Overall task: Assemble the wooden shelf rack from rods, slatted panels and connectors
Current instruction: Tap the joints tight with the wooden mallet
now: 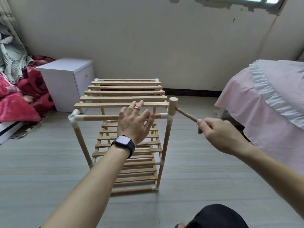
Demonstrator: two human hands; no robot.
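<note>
1. At the far left, a rumpled red blanket (18,102) lies heaped, soft and quilted, well apart from the work.
2. A white cabinet (65,79), boxy and smooth, stands against the far wall, just beside the rack's far-left corner.
3. The shelf rack (148,144) stands upright on the grey floor (41,162) in the middle, between cabinet and bed. It looks nearly finished.
4. Its near-left connector (76,117) is white plastic with a round socket open upward, holding the upright and the front rod (98,118).
5. The top slatted panel (125,92) is pale, flat-sawn wood with gaps between strips. Lower panels (138,178) repeat the pattern beneath it.
6. The left hand (133,122) lies flat with its fingers spread and relaxed over the front rod and nearest slat, clasping nothing. It probably steadies the frame against blows. A dark watch (123,142) sits on the wrist.
7. The near-right connector (168,117) joins rod and upright, and it seems to be the joint being seated.
8. The wooden mallet (173,106) has a stubby cylindrical head on a thin round handle. The head sits right at that corner, though whether it touches is unclear.
9. The right hand (218,134) is clenched round the handle's end, far from the head, which would give swing and leverage.
10. On the right, a bed (263,99) is draped in pink cloth with a white ruffle.
</note>
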